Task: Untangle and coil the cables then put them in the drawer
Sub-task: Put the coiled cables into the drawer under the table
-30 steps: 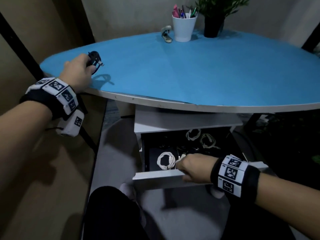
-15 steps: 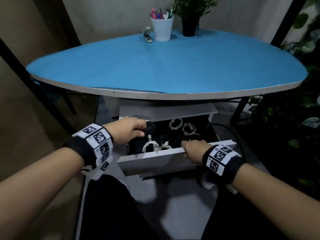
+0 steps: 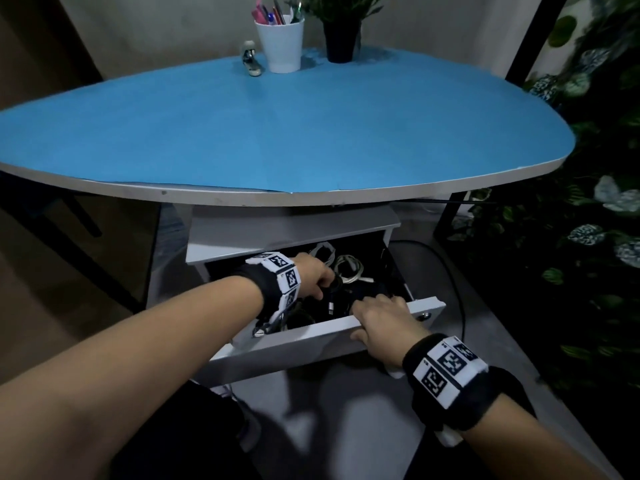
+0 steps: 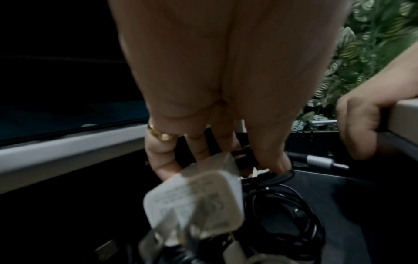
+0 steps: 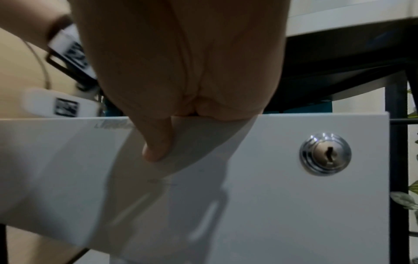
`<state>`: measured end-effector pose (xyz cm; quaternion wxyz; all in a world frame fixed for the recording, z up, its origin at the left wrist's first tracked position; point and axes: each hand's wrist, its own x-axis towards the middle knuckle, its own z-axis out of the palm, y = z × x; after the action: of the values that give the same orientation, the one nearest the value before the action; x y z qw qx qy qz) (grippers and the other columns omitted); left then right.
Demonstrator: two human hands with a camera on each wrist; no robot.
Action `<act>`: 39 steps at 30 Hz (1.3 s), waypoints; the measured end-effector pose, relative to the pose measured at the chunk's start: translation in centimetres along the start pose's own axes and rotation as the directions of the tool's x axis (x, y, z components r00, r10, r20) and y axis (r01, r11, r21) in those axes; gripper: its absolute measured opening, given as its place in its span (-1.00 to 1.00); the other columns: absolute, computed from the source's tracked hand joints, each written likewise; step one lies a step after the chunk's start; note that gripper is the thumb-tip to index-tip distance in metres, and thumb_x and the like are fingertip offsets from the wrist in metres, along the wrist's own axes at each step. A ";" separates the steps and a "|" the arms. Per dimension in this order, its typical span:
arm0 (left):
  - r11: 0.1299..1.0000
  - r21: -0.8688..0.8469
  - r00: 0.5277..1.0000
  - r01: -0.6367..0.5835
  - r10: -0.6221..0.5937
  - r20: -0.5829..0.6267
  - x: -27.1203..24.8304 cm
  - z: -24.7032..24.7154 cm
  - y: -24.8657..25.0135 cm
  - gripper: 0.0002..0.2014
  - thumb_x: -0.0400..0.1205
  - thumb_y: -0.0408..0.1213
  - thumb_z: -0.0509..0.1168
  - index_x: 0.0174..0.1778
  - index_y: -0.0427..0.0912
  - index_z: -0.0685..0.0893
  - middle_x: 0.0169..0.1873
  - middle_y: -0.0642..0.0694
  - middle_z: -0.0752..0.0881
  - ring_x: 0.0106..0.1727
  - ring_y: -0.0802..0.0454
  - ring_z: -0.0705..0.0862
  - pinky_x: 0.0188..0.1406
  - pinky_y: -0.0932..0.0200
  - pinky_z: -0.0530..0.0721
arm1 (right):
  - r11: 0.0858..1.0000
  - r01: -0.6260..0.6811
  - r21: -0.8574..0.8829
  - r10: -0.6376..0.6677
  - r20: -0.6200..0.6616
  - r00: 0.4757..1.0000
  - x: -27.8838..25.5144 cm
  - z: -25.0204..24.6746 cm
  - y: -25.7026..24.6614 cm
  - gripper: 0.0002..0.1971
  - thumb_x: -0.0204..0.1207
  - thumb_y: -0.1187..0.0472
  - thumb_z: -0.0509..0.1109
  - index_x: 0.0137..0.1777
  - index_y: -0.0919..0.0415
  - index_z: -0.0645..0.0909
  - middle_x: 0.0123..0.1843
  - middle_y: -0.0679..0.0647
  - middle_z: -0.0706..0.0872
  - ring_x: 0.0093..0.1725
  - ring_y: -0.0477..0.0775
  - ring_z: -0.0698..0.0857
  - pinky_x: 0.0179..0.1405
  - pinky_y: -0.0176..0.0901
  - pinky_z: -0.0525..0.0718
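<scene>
The white drawer (image 3: 311, 337) under the blue table stands pulled out. My left hand (image 3: 317, 277) reaches inside it and pinches a coiled black cable (image 3: 334, 284), whose loops (image 4: 282, 210) hang below my fingertips beside a white charger plug (image 4: 194, 201). Coiled white cables (image 3: 348, 268) lie at the back of the drawer. My right hand (image 3: 379, 315) grips the top edge of the drawer front (image 5: 248, 178), fingers curled over it and the thumb (image 5: 158, 144) pressed on its outer face.
The blue tabletop (image 3: 277, 133) overhangs the drawer unit. At its far edge stand a white pen cup (image 3: 280, 43), a potted plant (image 3: 341, 32) and a stapler (image 3: 251, 60). A keyhole lock (image 5: 325, 153) sits on the drawer front. Leafy plants (image 3: 595, 237) fill the right side.
My left hand has carried the black cable from the tabletop's left edge down into the drawer. The right hand has stayed on the drawer front.
</scene>
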<state>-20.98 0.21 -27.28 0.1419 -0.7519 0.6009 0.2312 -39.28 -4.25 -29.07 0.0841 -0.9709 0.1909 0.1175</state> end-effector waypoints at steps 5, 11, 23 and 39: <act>0.995 0.087 0.999 -0.043 0.043 0.001 2.4 -0.2 1.5 -0.76 0.55 -0.24 0.38 0.10 -0.22 0.62 0.09 -0.20 0.68 0.21 -0.18 0.55 -0.05 0.14 0.45 | 0.998 -0.035 0.046 0.037 -0.043 0.998 -0.8 0.4 1.1 -0.64 0.58 -0.16 0.22 0.17 0.10 0.45 0.18 0.02 0.57 0.25 0.09 0.44 0.25 -0.01 0.24; 0.972 0.088 0.974 -0.220 0.213 0.076 2.5 0.0 3.5 -0.90 0.50 -0.38 0.37 -0.10 -0.16 0.63 -0.30 -0.07 0.53 -0.18 -0.02 0.50 -0.42 0.21 0.34 | 0.997 -0.024 0.074 0.029 -0.066 0.997 -1.7 1.0 0.9 -0.66 0.57 -0.16 0.23 0.13 0.09 0.44 0.15 0.01 0.56 0.24 0.09 0.44 0.22 -0.03 0.24; 0.790 0.406 0.888 -0.459 0.427 0.173 5.8 -0.5 8.5 -0.78 0.60 -0.38 0.17 0.02 -0.24 0.71 0.01 -0.23 0.70 0.05 -0.18 0.65 -0.03 0.03 0.66 | 0.992 -0.018 0.127 0.022 -0.030 0.999 -2.4 0.9 1.0 -0.64 0.57 -0.11 0.27 0.19 0.14 0.47 0.18 0.04 0.56 0.27 0.11 0.42 0.22 -0.03 0.21; 0.906 0.109 0.904 -0.410 0.387 0.179 5.0 -0.9 5.6 -0.69 0.62 -0.37 0.19 0.26 -0.13 0.66 0.11 -0.13 0.73 0.10 -0.11 0.66 0.05 0.18 0.56 | 0.990 -0.001 0.139 0.003 -0.008 1.000 -2.5 0.8 1.3 -0.71 0.60 -0.07 0.25 0.15 0.12 0.44 0.16 0.03 0.54 0.24 0.08 0.41 0.22 -0.05 0.19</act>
<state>-25.36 -5.73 -28.73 0.1909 -0.5807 0.7445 0.2685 -42.21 -4.37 -29.38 0.1506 -0.9630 0.2000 0.1002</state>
